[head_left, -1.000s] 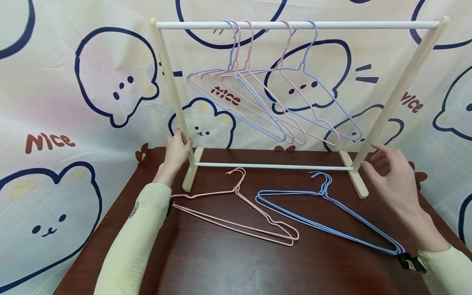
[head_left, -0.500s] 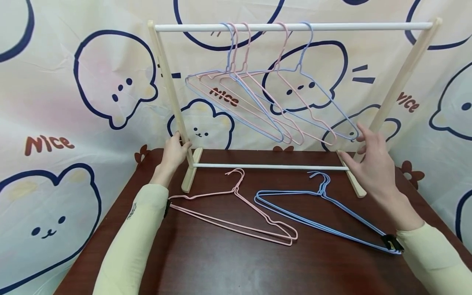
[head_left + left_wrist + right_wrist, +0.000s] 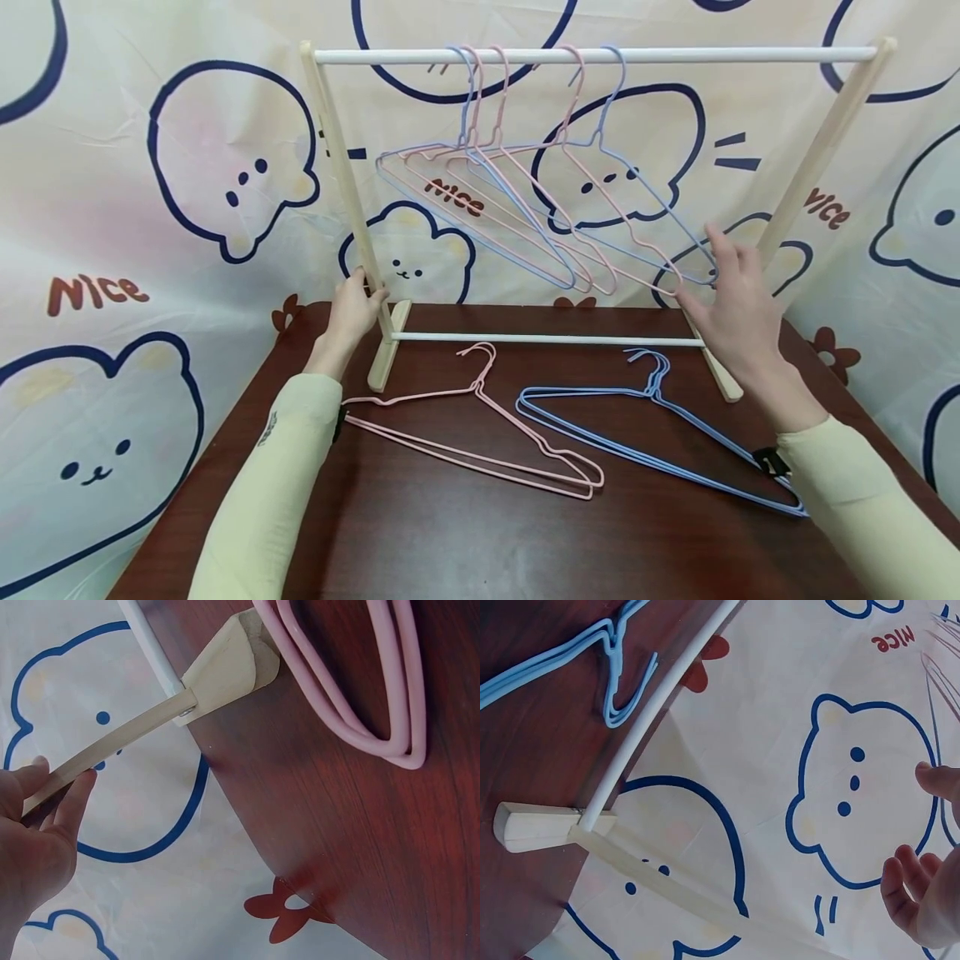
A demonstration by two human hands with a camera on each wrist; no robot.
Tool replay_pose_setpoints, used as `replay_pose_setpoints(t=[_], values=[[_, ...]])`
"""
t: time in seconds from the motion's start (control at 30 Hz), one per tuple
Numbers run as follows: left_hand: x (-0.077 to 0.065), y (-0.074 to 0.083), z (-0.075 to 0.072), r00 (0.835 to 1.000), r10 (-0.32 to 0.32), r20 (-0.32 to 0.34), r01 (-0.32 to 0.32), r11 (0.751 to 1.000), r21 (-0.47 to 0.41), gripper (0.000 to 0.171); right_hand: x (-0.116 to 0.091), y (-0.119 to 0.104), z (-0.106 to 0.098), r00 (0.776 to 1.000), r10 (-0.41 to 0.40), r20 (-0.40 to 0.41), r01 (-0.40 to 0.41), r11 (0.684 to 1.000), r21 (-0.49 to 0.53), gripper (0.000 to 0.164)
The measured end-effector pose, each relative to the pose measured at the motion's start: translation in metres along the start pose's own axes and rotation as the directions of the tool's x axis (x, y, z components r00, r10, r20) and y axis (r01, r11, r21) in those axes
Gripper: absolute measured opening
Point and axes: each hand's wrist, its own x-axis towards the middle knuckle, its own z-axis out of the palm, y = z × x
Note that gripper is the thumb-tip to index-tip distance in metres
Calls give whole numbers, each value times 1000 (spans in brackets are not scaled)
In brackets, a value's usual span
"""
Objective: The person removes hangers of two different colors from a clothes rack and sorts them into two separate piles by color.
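Note:
On the left, my left hand (image 3: pixel 352 312) grips the wooden post (image 3: pixel 341 158) of a clothes rack. In the left wrist view its thumb and fingers close around the same post (image 3: pixel 124 735). My right hand (image 3: pixel 738 317) is raised at the lower right corners of the hanging hangers, fingers spread. The corner of the rightmost blue hanger (image 3: pixel 660 200) lies between its thumb and index finger. In the right wrist view the thumb of the right hand (image 3: pixel 937 885) overlaps that hanger's thin blue wire. More pink hangers (image 3: pixel 573 179) and another blue one hang to the left on the white top rail (image 3: pixel 712 55).
Pink hangers (image 3: pixel 525 421) lie stacked on the dark brown table (image 3: pixel 450 550) before the rack. A stack of blue hangers (image 3: pixel 600 444) lies to their right, partly under my right sleeve. A white lower rail (image 3: pixel 540 338) joins the rack's feet. Patterned cloth (image 3: pixel 240 167) hangs behind.
My right hand has moved left from beside the right post to the hanging hangers' corners. The rightmost blue hanger has shifted slightly left along the rail. My left hand stays on its post.

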Motion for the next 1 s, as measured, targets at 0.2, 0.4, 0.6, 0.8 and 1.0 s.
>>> replay_pose_setpoints(t=[0.2, 0.4, 0.6, 0.8, 1.0], values=[[0, -3, 1, 1000, 4, -6, -4, 1000, -1, 35, 7, -1, 7, 1000, -16, 16, 15, 1000, 23, 84], [1, -4, 3, 1000, 18, -13, -18, 1000, 3, 32, 6, 5, 11, 998, -52, -19, 53, 997, 51, 77], [1, -4, 3, 1000, 20, -24, -20, 1000, -5, 30, 3, 10, 13, 980, -149, -134, 158, 985, 62, 72], [2, -4, 3, 999, 17, -27, -17, 1000, -2, 31, 0, 12, 13, 971, -176, -159, 189, 979, 72, 70], [2, -3, 2, 1000, 14, -25, -13, 1000, 11, 33, -2, 15, 12, 968, -179, -176, 196, 977, 82, 69]])
